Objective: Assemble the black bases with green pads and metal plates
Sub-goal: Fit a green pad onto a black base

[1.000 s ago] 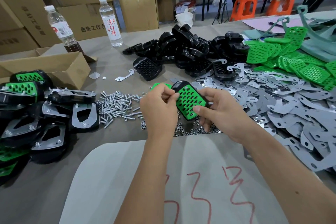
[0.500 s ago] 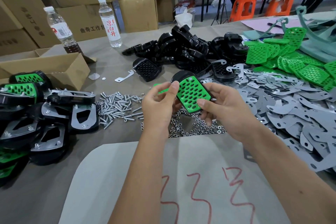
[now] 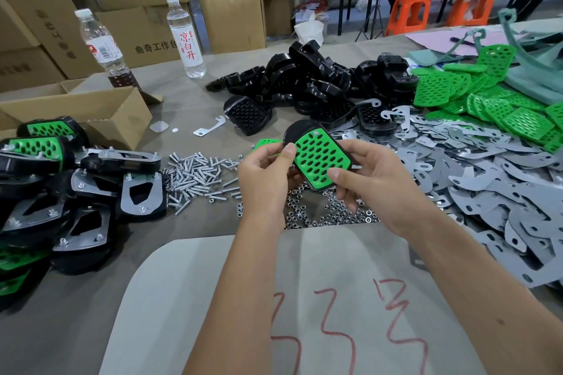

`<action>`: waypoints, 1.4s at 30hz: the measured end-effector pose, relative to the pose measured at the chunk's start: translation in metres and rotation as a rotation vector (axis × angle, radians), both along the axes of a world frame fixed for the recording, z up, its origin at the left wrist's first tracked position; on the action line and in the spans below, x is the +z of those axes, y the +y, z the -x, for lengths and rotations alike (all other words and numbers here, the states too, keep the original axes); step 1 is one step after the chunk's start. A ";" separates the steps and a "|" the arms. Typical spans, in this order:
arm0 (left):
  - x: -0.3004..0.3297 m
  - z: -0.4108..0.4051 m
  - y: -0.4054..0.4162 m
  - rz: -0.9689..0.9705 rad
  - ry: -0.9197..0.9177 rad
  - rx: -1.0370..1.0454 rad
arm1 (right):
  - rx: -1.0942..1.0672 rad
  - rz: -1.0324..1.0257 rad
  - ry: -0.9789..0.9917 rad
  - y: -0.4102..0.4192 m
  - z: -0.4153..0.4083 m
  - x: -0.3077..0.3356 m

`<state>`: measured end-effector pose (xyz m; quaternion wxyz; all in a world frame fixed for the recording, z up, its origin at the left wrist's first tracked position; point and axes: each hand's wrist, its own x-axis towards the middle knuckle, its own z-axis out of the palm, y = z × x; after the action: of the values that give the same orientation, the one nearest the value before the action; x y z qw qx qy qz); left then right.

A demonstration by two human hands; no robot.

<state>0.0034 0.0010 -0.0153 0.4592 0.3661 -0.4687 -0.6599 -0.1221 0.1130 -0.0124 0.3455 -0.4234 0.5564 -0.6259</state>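
Observation:
Both hands hold one black base (image 3: 297,134) fitted with a perforated green pad (image 3: 320,158), lifted above the table. My left hand (image 3: 265,173) grips its left edge, thumb on the pad. My right hand (image 3: 368,176) grips the right and lower edge, thumb on the pad's corner. A screw head shows at the pad's top. A second green pad (image 3: 266,143) lies behind my left hand. Loose black bases (image 3: 307,82) are piled at the back, green pads (image 3: 487,103) at the right, metal plates (image 3: 487,183) along the right side.
Screws (image 3: 198,176) and nuts (image 3: 323,213) lie under and left of the hands. Finished units (image 3: 61,192) are stacked at the left beside an open carton (image 3: 91,113). Two water bottles (image 3: 185,36) stand at the back. A grey sheet (image 3: 243,298) with red marks lies in front.
The base with the pad has risen off the nuts and turned a little, its face tipped toward me. Both hands shifted their hold with it.

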 end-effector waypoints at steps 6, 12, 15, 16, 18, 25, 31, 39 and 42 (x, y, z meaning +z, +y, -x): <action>0.004 0.000 0.001 0.008 -0.029 0.107 | -0.015 0.025 0.069 0.000 -0.004 -0.001; 0.003 0.003 0.008 0.056 -0.096 0.188 | -0.287 0.093 0.710 -0.006 -0.019 -0.003; 0.013 0.005 0.015 -0.120 -0.062 0.041 | -0.283 0.030 0.956 -0.009 -0.027 -0.005; 0.016 0.006 0.017 -0.182 -0.021 -0.021 | -0.262 0.015 0.972 -0.009 -0.029 -0.005; 0.016 0.007 0.018 -0.236 0.056 -0.093 | -0.218 0.042 0.998 -0.009 -0.030 -0.004; 0.014 0.000 0.011 -0.386 0.204 -0.085 | -0.353 0.209 0.822 -0.005 -0.019 0.001; 0.013 -0.001 0.010 -0.438 0.273 -0.068 | -0.622 -0.540 1.072 0.003 0.028 -0.005; 0.012 -0.002 0.011 -0.385 0.224 -0.029 | -0.660 -0.442 0.977 0.001 0.028 -0.007; 0.014 -0.003 0.010 -0.364 0.227 -0.015 | -0.635 -0.349 0.977 0.001 0.025 -0.007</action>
<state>0.0068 0.0108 -0.0016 0.4303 0.3630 -0.2897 -0.7741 -0.1474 0.1138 -0.0192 -0.0892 -0.4121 0.8442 -0.3309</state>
